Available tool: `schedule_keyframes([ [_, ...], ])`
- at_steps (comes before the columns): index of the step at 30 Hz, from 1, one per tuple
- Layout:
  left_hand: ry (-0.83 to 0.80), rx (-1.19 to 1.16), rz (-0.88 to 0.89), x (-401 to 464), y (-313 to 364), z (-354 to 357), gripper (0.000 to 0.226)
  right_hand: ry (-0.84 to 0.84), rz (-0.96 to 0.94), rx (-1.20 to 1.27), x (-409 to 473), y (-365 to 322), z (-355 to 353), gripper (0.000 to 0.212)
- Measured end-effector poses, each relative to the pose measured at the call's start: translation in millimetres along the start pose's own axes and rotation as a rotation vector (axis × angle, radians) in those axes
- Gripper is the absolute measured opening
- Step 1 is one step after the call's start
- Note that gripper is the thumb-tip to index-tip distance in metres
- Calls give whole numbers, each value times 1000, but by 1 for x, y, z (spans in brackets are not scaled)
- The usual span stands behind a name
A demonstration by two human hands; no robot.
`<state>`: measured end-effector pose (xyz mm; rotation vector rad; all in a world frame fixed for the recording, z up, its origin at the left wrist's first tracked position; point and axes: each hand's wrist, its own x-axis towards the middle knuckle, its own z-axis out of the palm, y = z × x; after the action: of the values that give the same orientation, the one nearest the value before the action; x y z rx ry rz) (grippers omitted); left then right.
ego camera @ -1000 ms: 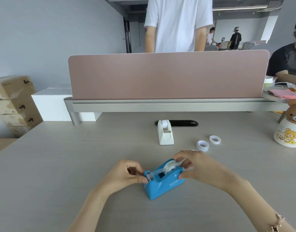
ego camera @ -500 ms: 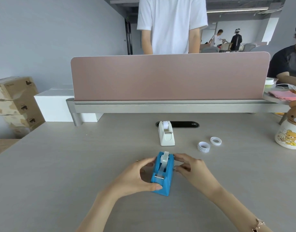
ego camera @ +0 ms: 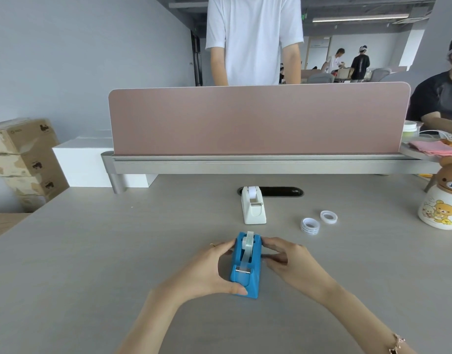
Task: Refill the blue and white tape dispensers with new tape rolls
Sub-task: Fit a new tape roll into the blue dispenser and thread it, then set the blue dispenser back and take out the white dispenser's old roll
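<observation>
The blue tape dispenser (ego camera: 245, 273) stands on the desk with its cutter end toward me. A clear tape roll (ego camera: 248, 242) sits in it, and a strip runs down to the cutter. My left hand (ego camera: 207, 272) grips its left side, thumb at the front corner. My right hand (ego camera: 286, 264) touches its right side with the fingertips. Farther back stands the white tape dispenser (ego camera: 253, 209) with a white roll in it. Two loose tape rolls, one (ego camera: 310, 226) and another (ego camera: 328, 217), lie to its right.
A pink divider panel (ego camera: 258, 121) on a grey rail closes the far side of the desk (ego camera: 117, 251). A bear-shaped jar (ego camera: 442, 203) stands at the right edge. A person in a white shirt stands behind the divider; another sits at the right. Cardboard boxes (ego camera: 23, 159) are stacked left.
The blue dispenser has been turned from slanting sideways to pointing its cutter toward me. Both hands shifted from its ends to its two sides.
</observation>
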<state>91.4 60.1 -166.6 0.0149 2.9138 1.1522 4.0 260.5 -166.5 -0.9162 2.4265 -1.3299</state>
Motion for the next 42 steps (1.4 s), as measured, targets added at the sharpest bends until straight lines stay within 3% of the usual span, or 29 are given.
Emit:
schedule_keyframes([
  [8, 33, -16, -4, -4, 0, 8, 94, 49, 62, 78, 2, -7, 0, 19],
  [15, 176, -102, -44, 11, -12, -3, 73, -124, -3, 127, 25, -10, 7, 34],
  [18, 171, -63, -67, 26, -15, -7, 66, 51, 41, 67, 42, -3, -5, 28],
  [21, 203, -18, -103, 43, -17, -10, 63, 190, 92, 21, 58, 6, -15, 43],
  [25, 246, -30, -127, 62, -23, -12, 67, 148, 202, -59, 78, 20, -18, 72],
  [33, 232, -94, -136, 94, -41, -30, 68, 84, 188, -87, 110, 31, -9, 82],
  [35, 222, -127, -139, 102, -46, -34, 61, 88, 175, -90, 116, 35, -9, 79],
  [39, 215, -162, -123, 118, -54, -38, 63, 131, 119, -72, 121, 40, -4, 48],
  [42, 230, -202, -113, 125, -59, -38, 65, 197, 82, -52, 122, 43, 5, 56],
])
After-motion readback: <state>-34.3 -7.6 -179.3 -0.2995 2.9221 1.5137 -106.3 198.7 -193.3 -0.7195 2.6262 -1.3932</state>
